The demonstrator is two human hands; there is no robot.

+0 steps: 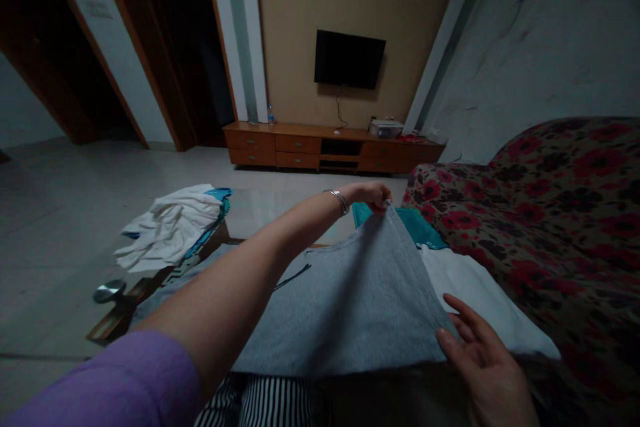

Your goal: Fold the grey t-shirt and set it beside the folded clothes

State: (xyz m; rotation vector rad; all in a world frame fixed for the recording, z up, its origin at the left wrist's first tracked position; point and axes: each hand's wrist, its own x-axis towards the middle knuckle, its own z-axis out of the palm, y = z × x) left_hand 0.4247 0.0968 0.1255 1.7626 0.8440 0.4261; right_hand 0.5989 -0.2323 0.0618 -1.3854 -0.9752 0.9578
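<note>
Standing close at the right, the flowered sofa (565,167) could catch a wide swing. The grey garment (390,307) spans the near middle, its right side lifted; uneven pull could skew it. White cloth (483,290) lies just beside its right edge and could drag along if brushed. Your left hand (376,195) pinches the far right corner; your right hand (484,355) touches the near one, but I cannot tell whether it grips. A loose hold could let that edge slip.

A black television (349,59) hangs above a long wooden cabinet (297,145)
</note>
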